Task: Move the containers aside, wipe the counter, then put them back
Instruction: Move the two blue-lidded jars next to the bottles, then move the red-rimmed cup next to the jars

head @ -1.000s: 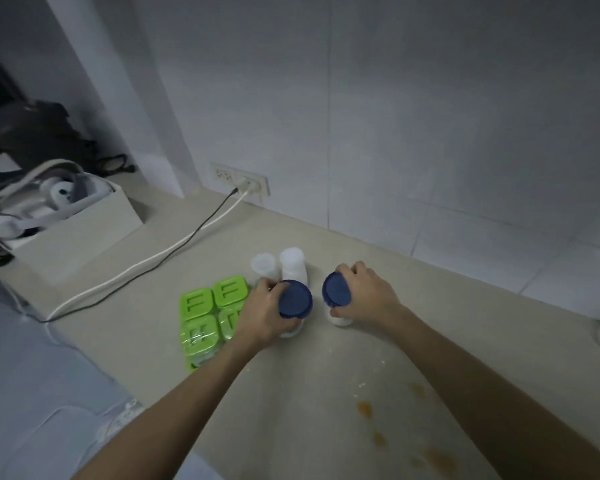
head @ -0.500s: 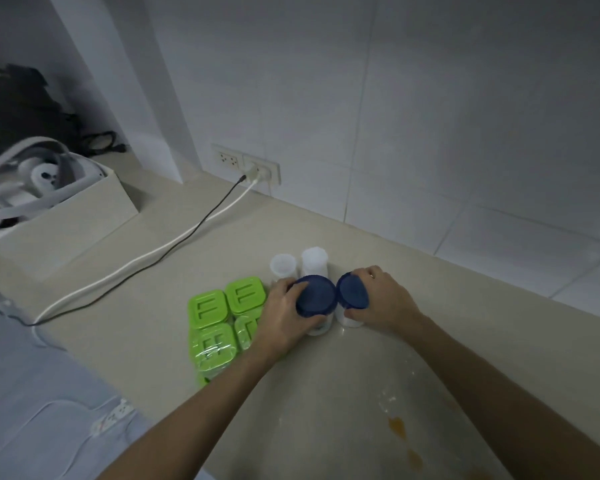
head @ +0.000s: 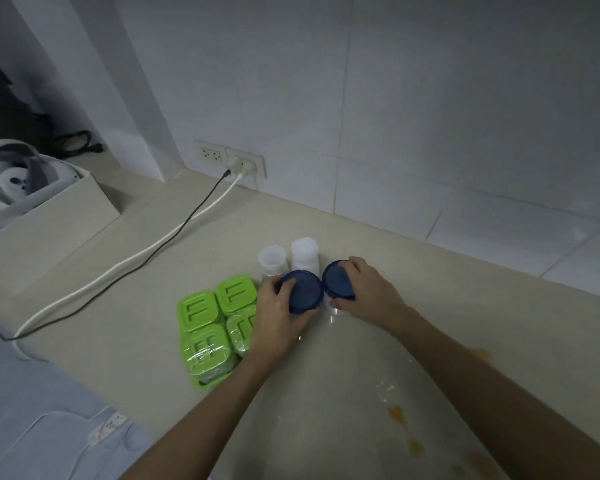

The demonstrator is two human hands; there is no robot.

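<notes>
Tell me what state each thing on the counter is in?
Left hand: gripping the larger blue-lidded clear container, lid on.
Right hand: gripping the smaller blue-lidded clear container, lid on.
Four green-lidded square containers: closed, plastic-wrapped.
Two white plastic bottles: upright.
Beige stone counter: orange-stained, unwiped.

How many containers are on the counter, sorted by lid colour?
Green-lidded containers: 4, in a square block
Blue-lidded containers: 2, one under the left hand, one under the right hand
White-capped containers: 2, just behind the blue ones
Total: 8
</notes>
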